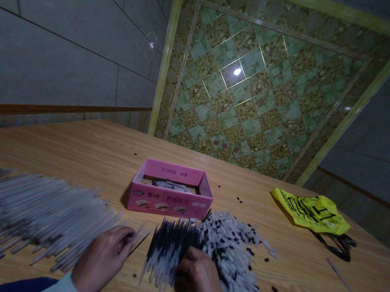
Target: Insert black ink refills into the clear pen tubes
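My left hand is closed in a pinch around thin stick-like pieces, some clear and one dark, pointing up and to the right. To its left lies a wide heap of long, clear, thin tubes. My right hand has its fingers curled down at the right side of a row of slim black-and-white sticks; what its fingertips hold is hidden. Beyond that hand spreads a loose pile of short white pieces with black bits.
A pink open box with some pale pieces inside stands behind the row. At the right lie a yellow bag with black print, a black strap and a single tube. Small black bits dot the wooden table.
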A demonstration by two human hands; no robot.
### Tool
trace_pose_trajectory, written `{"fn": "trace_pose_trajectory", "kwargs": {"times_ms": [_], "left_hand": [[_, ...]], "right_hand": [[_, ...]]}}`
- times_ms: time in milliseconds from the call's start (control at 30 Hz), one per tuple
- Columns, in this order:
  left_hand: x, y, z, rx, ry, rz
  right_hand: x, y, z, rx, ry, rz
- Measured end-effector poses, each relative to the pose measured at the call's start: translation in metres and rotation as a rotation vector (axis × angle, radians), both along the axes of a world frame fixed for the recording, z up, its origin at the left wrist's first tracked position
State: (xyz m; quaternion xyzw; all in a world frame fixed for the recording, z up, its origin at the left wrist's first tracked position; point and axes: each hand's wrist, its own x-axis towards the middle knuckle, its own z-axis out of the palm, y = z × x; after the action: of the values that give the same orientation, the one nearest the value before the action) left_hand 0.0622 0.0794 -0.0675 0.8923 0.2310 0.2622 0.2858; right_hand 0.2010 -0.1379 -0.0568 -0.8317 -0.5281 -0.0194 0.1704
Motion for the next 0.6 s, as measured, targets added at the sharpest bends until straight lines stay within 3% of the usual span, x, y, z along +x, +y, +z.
{"fn": "trace_pose_trajectory", "kwargs": {"times_ms": [133,267,400,600], "left_hand": [[0.005,-0.005,0.000,-0.483,-0.220,0.017],[0.009,-0.009,-0.002,-0.853,-0.245,-0.060],[0.009,-0.011,0.002,-1.048,-0.373,-0.038],[0.004,-0.008,0.004,-1.124,-0.597,0.077]], "right_hand": [[-0.004,0.000,0.006,0.013,0.014,0.014],[-0.012,0.002,0.010,0.022,0.021,0.062],[-0.020,0.011,0.009,0.028,-0.005,0.100],[-0.029,0.049,0.007,0.056,-0.133,0.167]]}}
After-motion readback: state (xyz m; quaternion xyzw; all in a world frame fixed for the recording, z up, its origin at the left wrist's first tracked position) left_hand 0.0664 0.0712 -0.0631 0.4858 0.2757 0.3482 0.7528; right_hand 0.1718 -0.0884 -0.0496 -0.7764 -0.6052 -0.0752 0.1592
